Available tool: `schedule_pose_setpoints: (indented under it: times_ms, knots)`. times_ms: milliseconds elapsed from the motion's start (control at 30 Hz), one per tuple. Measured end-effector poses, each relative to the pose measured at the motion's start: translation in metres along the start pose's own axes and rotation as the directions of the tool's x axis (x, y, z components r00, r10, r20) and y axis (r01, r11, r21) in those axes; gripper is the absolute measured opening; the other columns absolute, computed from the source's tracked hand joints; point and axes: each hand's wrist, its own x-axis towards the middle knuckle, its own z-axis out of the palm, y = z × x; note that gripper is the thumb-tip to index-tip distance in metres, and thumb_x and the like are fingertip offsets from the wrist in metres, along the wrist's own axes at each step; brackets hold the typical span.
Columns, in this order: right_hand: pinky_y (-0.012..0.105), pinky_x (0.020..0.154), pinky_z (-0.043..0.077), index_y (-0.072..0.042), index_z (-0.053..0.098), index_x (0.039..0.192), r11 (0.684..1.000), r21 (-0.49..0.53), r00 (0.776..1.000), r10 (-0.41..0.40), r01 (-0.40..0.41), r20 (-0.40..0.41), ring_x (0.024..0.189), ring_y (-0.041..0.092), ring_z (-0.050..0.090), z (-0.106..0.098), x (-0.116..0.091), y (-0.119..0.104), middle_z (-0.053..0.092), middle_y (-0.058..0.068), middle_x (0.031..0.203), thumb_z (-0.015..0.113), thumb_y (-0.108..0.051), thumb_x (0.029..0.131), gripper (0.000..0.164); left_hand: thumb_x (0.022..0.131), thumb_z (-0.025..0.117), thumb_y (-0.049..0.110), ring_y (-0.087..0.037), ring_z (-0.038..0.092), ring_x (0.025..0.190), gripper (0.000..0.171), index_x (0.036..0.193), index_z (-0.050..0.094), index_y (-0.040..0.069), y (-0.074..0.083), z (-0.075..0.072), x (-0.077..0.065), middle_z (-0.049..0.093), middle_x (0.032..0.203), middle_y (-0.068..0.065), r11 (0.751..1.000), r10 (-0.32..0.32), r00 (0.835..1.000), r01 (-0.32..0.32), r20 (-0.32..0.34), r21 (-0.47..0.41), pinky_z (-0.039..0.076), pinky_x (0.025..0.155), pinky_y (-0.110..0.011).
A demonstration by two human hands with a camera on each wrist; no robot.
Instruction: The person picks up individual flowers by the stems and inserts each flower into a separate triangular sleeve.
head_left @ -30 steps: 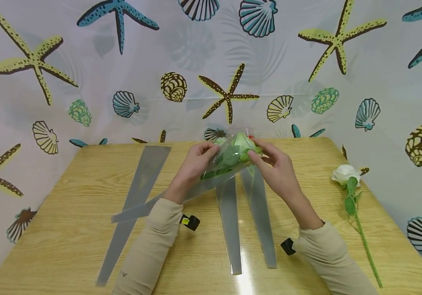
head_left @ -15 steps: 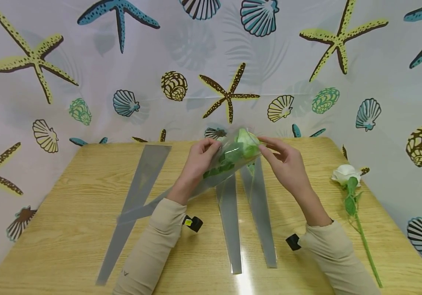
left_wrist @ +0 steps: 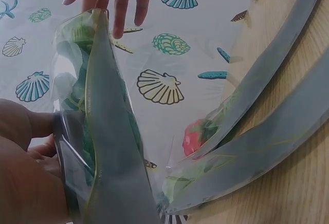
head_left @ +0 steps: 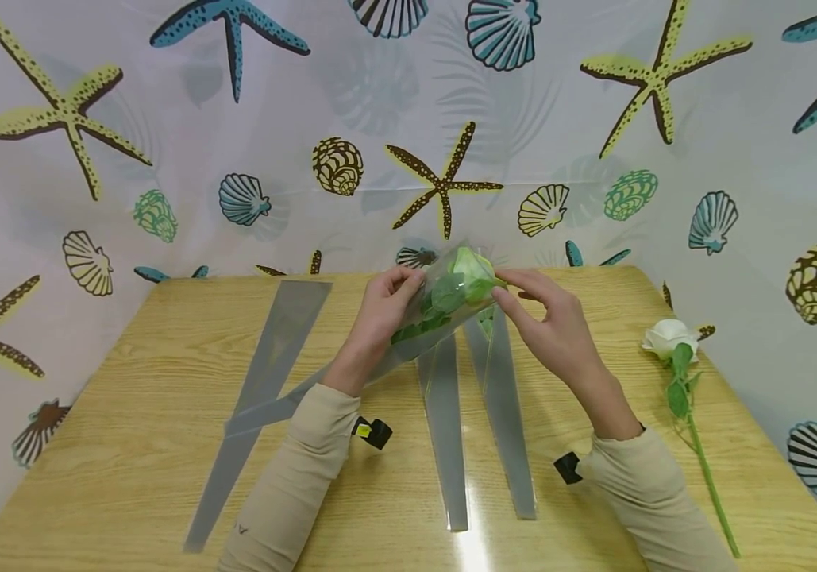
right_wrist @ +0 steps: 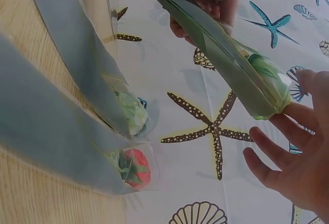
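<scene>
My left hand (head_left: 379, 314) pinches a clear and grey flower sleeve (head_left: 272, 415) near its wide mouth. Inside the sleeve lies a pale green-white rose (head_left: 471, 274) with green leaves, its head close to the opening. The sleeve's narrow tail slants back past the left wrist. My right hand (head_left: 551, 318) is at the mouth; in the right wrist view its fingers (right_wrist: 270, 149) are mostly straight, with the index fingertip touching the rim beside the bloom. Thumb and index finger stand apart there. The stem's lower part is hidden by the grey side and the left hand.
Two filled sleeves lie side by side: one (head_left: 444, 445) with a pale bloom (right_wrist: 133, 113), the other (head_left: 511, 429) with a red rose (right_wrist: 138, 167). A flat grey sleeve (head_left: 294, 318) lies at left. A loose white rose (head_left: 670, 340) lies along the wooden table's (head_left: 129, 413) right side.
The right hand has shifted slightly right from the bloom, and its fingers have loosened at the sleeve's mouth. The left hand keeps its hold and moved slightly right.
</scene>
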Motion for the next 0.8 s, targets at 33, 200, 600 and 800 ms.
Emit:
schedule_pose_setpoints:
  times_ms: [33,200,600,800]
  knots:
    - [0.054,0.108,0.050,-0.016,0.068,0.142,1.000,-0.001,1.000,0.000,0.000,0.005,0.131,0.028,0.064,-0.0002,0.0001,0.0001,0.069,0.008,0.141,0.063,-0.026,0.108,0.036,0.111,0.057,0.028,-0.012,0.056,0.097,0.027,0.110,0.071,0.005,-0.0004,-0.0001,0.0000,0.062,0.098,0.005,1.000,-0.006,1.000,0.006,-0.001,0.000,0.046,0.090,-0.029]
    - [0.055,0.108,0.050,-0.014,0.068,0.141,1.000,-0.001,0.999,0.011,-0.011,0.030,0.131,0.030,0.064,-0.0009,0.0005,0.0012,0.069,0.011,0.141,0.062,-0.028,0.108,0.036,0.111,0.057,0.027,-0.013,0.056,0.099,0.027,0.112,0.071,0.004,0.0001,0.0002,-0.0011,0.062,0.099,0.004,1.000,-0.015,1.000,0.015,0.003,0.002,0.046,0.092,-0.030]
    - [0.055,0.111,0.051,-0.013,0.068,0.140,0.994,0.029,0.986,0.099,-0.104,0.133,0.129,0.029,0.064,0.0018,0.0005,0.0014,0.070,0.011,0.138,0.059,-0.035,0.109,0.039,0.111,0.057,0.029,-0.014,0.048,0.084,0.025,0.107,0.070,0.008,-0.0025,0.0036,-0.0022,0.057,0.088,0.007,0.999,-0.017,1.000,0.017,0.018,0.033,0.042,0.080,-0.032]
    - [0.042,0.109,0.054,-0.013,0.067,0.141,0.988,0.071,0.978,0.122,-0.136,0.171,0.129,0.026,0.064,0.0024,0.0009,0.0022,0.069,0.010,0.140,0.057,-0.036,0.110,0.040,0.111,0.057,0.028,-0.014,0.048,0.085,0.025,0.107,0.070,0.007,-0.0015,0.0062,-0.0030,0.057,0.087,0.007,0.999,-0.014,1.000,0.014,0.011,0.035,0.043,0.084,-0.031]
